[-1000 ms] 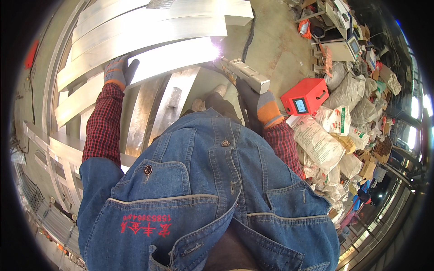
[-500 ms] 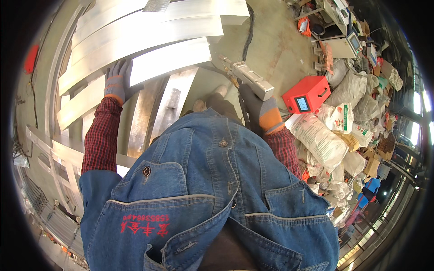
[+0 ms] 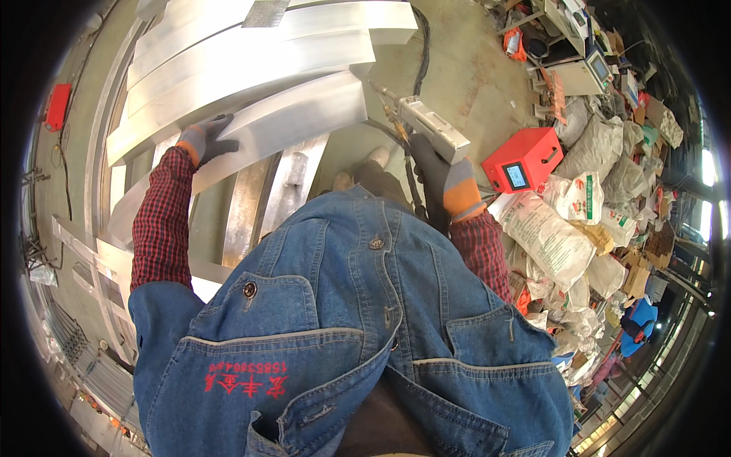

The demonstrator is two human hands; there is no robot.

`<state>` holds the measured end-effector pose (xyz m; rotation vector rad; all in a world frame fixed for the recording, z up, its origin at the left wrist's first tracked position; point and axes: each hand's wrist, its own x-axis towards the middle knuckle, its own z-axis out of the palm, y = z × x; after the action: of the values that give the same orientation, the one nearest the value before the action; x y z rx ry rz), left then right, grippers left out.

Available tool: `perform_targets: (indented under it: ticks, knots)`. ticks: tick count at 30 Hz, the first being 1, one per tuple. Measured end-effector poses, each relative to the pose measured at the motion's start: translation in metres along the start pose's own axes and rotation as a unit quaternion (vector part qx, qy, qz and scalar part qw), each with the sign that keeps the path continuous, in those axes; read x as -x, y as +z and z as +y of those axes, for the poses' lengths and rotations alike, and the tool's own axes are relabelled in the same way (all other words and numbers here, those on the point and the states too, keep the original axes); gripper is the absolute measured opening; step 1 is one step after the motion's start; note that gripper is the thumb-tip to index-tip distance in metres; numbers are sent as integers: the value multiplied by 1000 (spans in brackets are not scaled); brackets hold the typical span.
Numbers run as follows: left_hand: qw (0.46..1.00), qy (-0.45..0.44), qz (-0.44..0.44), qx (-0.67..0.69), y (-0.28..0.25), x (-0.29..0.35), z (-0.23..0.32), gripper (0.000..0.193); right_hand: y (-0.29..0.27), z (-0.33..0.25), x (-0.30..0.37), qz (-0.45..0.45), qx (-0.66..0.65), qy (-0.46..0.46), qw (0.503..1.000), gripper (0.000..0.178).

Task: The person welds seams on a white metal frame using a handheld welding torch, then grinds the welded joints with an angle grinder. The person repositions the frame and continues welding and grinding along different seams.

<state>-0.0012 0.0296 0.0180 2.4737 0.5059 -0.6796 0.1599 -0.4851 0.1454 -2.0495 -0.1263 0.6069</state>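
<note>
My left hand (image 3: 204, 142), in a grey and orange glove, holds the upper edge of the nearest long silver metal beam (image 3: 297, 113). Its fingers reach over the far side and the thumb lies on the near face. The beam lies tilted across a metal frame, beside several other shiny beams (image 3: 251, 72). In my right hand (image 3: 449, 183), gloved alike, is a boxy silver welding gun (image 3: 432, 126) with a thin nozzle pointing up and left, toward the beam's right end but apart from it. Part of the grip is hidden by the glove.
Dark hoses (image 3: 423, 53) run over the floor near the gun. To the right stand a red machine with a small screen (image 3: 524, 158) and a heap of white sacks (image 3: 544, 236). A flat metal piece (image 3: 265, 13) rests on the far beams. Lower frame bars (image 3: 293, 179) lie near my feet.
The nearest beam has turned, its face now grey instead of brightly lit. My left hand has moved from lying spread to holding its edge. The gun has shifted slightly right.
</note>
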Motion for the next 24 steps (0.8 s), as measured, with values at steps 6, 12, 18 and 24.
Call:
perform_targets:
  ticks: [6, 12, 18, 24]
  knots:
    - [994, -87, 69, -14, 4, -5, 12, 81, -5, 16, -16, 5, 46, -15, 999, 51]
    - [952, -79, 272, -112, 37, -16, 12, 69, -5, 41, -43, -11, 63, -50, 997, 52]
    - [945, -69, 300, -110, 41, -17, 13, 57, -4, 31, -56, -36, 66, -30, 997, 52]
    - [953, -80, 272, -110, 37, -14, 17, 67, -4, 14, -63, -53, 72, -16, 996, 52]
